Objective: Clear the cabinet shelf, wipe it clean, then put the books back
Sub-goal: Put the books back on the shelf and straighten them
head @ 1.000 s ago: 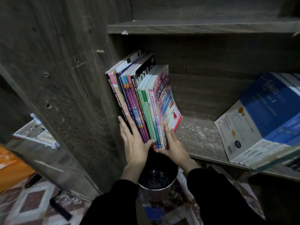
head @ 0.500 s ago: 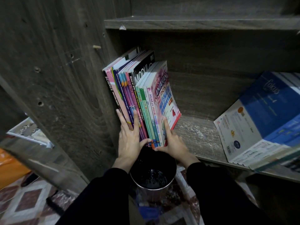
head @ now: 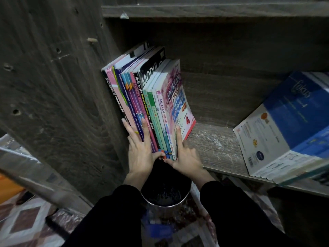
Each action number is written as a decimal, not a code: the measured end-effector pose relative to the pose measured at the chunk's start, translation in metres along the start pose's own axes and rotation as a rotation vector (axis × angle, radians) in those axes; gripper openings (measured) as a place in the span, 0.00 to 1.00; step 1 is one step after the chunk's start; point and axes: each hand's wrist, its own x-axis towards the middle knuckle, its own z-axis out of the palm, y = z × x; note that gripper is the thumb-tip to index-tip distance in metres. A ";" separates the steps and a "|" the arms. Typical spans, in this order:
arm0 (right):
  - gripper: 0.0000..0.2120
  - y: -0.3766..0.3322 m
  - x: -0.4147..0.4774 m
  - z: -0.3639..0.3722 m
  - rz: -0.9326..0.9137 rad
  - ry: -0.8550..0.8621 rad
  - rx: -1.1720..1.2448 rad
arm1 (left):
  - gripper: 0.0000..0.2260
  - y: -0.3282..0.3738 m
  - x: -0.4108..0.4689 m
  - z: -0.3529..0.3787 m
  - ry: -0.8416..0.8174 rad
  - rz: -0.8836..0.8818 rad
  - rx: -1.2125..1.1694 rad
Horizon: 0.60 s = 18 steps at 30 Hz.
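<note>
Now flat against the lower spines of the books: left hand, fingers straight and spread, thumb reaching toward the bottom edge, closed round nothing. Flat against the front cover of the rightmost book: right hand, fingers straight, index pointing up the cover, thumb at the bottom corner, likewise released rather than clenched.

Between the two palms, the whole row of books, standing at the left end of the shelf and leaning against the cabinet wall on the left. Spines toward the near side; "SCIENCE" on the black leftmost one, "ANJAKAN PRIMA" on the pale one at the right.

Right of the books, bare shelf board, scuffed with pale marks. Further right, well apart, a tilted pile with a blue cover, its near corner at the shelf's near edge. Above, an upper shelf.

Just below the hands, under the shelf edge, a round dark bin with a metal rim. Black sleeves on either side of it. At near left, a patterned mat on the floor.
</note>
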 end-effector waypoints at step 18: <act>0.29 0.035 -0.045 -0.112 0.105 0.270 0.305 | 0.36 0.076 0.039 -0.086 0.261 0.209 0.134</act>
